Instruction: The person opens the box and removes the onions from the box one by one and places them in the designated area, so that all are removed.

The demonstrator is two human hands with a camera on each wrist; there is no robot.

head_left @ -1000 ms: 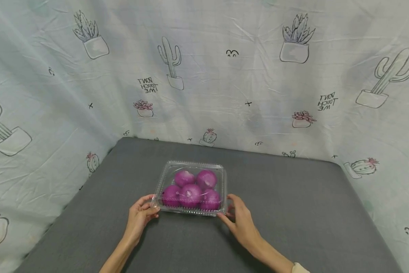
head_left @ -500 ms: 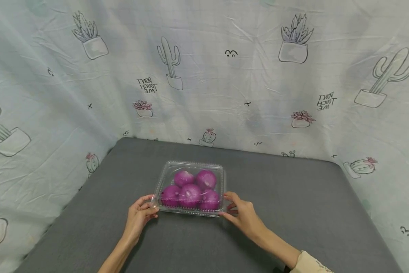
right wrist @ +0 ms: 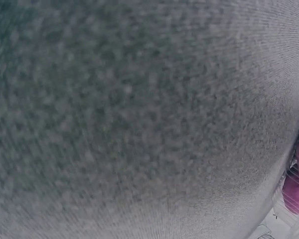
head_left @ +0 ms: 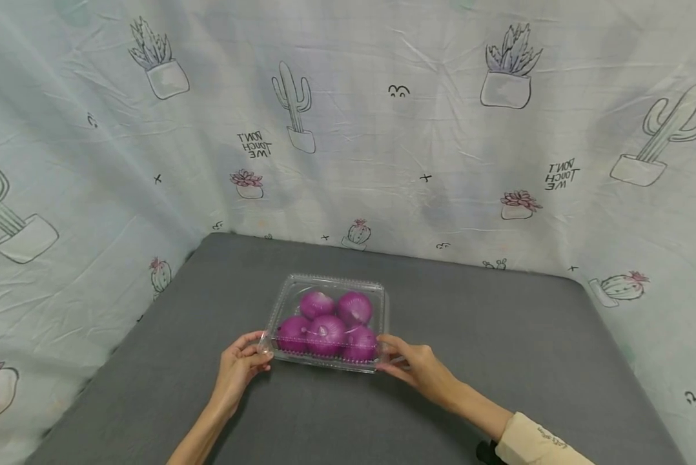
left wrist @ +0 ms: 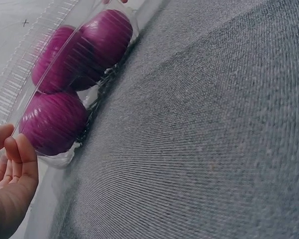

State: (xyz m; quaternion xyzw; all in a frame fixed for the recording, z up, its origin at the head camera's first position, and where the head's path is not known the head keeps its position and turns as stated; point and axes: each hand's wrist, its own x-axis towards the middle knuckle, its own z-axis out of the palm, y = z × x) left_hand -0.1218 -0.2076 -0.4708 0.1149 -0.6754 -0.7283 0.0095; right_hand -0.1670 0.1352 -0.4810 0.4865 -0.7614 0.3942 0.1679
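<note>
A clear plastic clamshell box point(head_left: 336, 280) with several purple onions point(head_left: 326, 334) inside lies closed on the grey table. My left hand point(head_left: 235, 371) pinches its front left corner between thumb and fingers. At the front right corner, my right hand point(head_left: 423, 371) grips the rim, thumb in front and fingers along the side. The left wrist view shows the left thumb and fingertips meeting at the edge of the lid, with the onions point(left wrist: 55, 122) behind the plastic. In the right wrist view only part of an onion point(right wrist: 296, 196) shows at the edge; the right hand is out of that frame.
Grey cloth covers the table point(head_left: 487, 336) on all sides of the box. A pale curtain point(head_left: 348, 129) printed with cactus drawings hangs behind the table and along both sides. A light sleeve point(head_left: 534, 442) covers the right forearm.
The right hand has shifted its hold at the box's right corner, and its forearm has swung outward, showing more sleeve. The left hand and the box stay nearly in place.
</note>
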